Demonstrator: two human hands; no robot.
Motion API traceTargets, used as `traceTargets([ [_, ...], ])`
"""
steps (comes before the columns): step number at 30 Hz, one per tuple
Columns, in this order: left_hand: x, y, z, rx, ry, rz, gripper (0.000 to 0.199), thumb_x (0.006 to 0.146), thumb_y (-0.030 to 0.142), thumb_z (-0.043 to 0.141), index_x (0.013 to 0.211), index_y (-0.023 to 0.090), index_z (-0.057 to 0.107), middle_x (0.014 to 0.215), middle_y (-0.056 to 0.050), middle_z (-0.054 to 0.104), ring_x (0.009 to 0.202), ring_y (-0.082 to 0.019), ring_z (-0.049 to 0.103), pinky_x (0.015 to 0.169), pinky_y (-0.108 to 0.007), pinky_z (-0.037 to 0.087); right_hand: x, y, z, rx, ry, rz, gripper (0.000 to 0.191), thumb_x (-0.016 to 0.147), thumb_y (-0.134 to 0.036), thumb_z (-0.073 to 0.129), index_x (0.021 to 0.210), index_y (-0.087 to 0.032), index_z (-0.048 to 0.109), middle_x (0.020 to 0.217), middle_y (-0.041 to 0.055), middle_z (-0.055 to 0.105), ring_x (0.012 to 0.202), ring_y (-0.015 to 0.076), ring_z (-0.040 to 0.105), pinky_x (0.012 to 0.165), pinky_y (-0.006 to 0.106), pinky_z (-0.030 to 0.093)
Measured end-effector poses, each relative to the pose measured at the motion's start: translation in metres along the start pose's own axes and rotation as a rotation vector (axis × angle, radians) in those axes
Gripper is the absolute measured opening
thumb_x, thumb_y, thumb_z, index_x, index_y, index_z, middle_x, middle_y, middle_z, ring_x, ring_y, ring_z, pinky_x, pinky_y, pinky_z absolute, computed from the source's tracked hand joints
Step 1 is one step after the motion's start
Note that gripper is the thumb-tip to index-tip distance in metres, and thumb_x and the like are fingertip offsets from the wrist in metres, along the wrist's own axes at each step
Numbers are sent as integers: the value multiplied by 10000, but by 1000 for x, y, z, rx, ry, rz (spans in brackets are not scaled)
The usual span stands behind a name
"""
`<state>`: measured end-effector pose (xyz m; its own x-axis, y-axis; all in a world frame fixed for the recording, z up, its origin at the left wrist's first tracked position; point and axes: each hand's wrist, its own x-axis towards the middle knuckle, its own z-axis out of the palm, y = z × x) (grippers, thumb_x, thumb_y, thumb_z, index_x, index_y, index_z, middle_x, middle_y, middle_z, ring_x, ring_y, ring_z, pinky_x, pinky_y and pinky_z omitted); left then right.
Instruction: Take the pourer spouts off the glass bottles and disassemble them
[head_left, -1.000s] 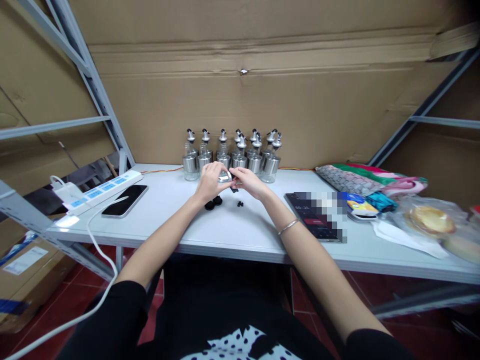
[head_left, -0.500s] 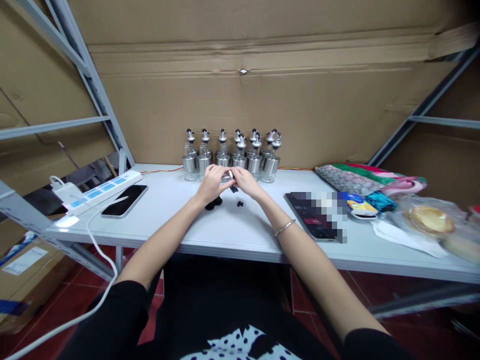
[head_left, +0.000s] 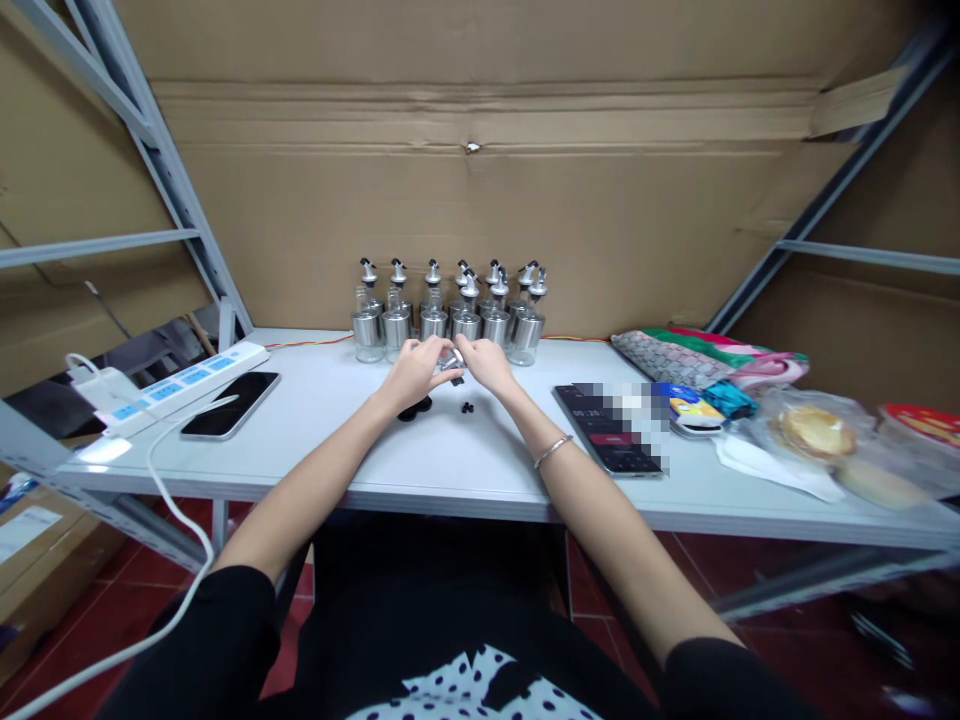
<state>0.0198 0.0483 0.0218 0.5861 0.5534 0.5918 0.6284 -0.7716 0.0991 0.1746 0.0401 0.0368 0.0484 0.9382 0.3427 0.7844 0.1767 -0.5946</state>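
Silvery piece [head_left: 453,361], caught between two hands! It's right of the left hand [head_left: 412,376], whose fingers and thumb curl round it; the right hand [head_left: 486,364] pinches its other side. Long axis? Can't tell. Neither's clearly nearer. Behind, bottles [head_left: 466,326] line the worktop's [head_left: 450,450] back edge. Towards its front edge, the phone [head_left: 611,440] shows "00:20"; no brand legible.

Before you, creased brown cardboard [head_left: 465,210] stands behind the pale table [head_left: 480,470], with grey metal uprights [head_left: 176,180] slanting at both sides. Beneath you spread red floor tiles [head_left: 139,610]; on your left, light glares off the tabletop's corner.
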Motion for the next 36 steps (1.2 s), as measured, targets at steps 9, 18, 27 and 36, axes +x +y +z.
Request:
traceTargets([
  [9,-1,-4,1,49,-28,0,382,885,503,487,975,138,558,861,-50,642,783,-165,589,777,-298,338,-6,-5,8,-74,-18,17,569,913,-447,322,517,-183,634,611,111,672,688,203,620,581,261,323],
  [18,5,-4,-8,88,-119,-10,398,897,509,453,789,136,543,735,-54,626,693,-178,587,696,-292,366,-13,-17,7,6,57,-21,530,883,-477,368,506,-189,604,507,36,568,554,145,501,529,261,248],
  [27,0,1,-11,-212,-120,-119,312,812,458,595,746,155,559,707,-30,635,645,-166,589,593,-254,402,-16,-13,-4,-104,109,-242,489,856,-456,427,455,-179,473,471,9,496,509,110,382,528,267,199],
  [36,-1,-3,-4,-3,-109,-127,243,929,306,427,764,167,538,738,-63,630,746,-213,629,660,-278,409,-19,-18,0,-26,156,-172,448,841,-499,430,515,-192,433,518,-2,480,538,119,392,532,255,216],
])
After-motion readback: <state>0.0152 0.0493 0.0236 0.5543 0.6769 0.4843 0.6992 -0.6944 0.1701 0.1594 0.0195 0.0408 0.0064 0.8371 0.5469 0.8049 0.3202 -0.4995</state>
